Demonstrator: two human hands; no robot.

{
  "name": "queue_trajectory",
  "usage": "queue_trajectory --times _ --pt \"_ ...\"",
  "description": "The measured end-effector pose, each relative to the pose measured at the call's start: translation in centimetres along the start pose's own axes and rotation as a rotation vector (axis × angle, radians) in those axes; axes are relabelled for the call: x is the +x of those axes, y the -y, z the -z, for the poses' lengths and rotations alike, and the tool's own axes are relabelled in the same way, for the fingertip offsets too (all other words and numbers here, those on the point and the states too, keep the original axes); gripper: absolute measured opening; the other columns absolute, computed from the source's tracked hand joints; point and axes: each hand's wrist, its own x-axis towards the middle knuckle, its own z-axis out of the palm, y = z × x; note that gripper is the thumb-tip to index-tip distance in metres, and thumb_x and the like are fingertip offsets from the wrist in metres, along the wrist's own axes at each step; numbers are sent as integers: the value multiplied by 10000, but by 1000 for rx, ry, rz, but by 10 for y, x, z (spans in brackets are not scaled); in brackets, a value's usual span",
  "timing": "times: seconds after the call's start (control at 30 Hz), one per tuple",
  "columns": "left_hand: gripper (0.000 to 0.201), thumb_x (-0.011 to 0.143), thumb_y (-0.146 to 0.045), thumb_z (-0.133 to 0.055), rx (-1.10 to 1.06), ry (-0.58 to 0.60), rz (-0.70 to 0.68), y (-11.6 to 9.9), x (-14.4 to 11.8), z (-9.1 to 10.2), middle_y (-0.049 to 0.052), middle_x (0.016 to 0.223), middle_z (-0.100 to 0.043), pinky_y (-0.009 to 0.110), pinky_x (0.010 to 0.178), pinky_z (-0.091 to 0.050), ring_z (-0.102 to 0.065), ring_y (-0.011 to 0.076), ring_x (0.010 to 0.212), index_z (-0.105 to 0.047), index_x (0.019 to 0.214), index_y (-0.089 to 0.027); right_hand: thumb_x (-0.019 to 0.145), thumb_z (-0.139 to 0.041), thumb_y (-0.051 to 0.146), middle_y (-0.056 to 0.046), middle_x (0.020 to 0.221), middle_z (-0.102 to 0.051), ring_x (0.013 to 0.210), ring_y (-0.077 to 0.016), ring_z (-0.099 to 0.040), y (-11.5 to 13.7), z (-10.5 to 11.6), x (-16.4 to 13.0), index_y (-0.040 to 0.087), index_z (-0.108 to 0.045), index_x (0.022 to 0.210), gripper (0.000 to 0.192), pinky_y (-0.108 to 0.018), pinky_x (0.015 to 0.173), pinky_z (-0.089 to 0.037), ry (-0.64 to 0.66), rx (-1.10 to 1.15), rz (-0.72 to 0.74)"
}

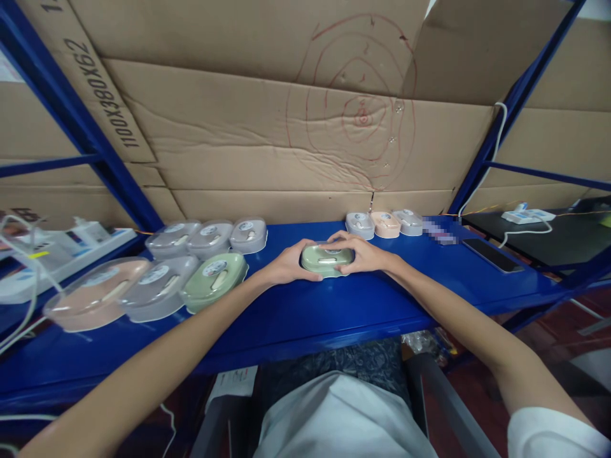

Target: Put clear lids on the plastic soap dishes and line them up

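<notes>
On the blue shelf [296, 312], left hand [285, 264] and right hand [365, 254] cupped around a green case [327, 259], fingers wrapped tight, more cases [157, 280] at left, phone [491, 254] far right.

1. A blue shelf board [296, 318] is backed by cardboard.
2. Six lidded cases [191, 267] are laid at the left.
3. A green case [327, 259] is set mid-shelf.
4. Three small cases [384, 224] and a phone [491, 255] are placed at the right.
</notes>
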Motion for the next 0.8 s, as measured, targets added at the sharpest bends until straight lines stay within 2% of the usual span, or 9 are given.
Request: queue_trajectory --times 0.47,0.8 --pt "858 598 -441 -968 37 13 46 -9 1 2 96 1346 -685 468 1070 -497 -646 345 1247 -600 1332 -195 806 -831 281 -112 1409 -573 1216 -293 -615 11 7 3 307 -616 1529 755 -509 1119 -483 77 -50 -47" --pt "880 617 -479 -963 83 19 28 -1 2 2 103 1379 -675 479 1061 -494 -646 351 1264 -587 1373 -228 817 -835 324 -111 1416 -562 1223 -302 -607 9 6 4 329 -629 1513 725 -523 1102 -490 64 -85 -18"
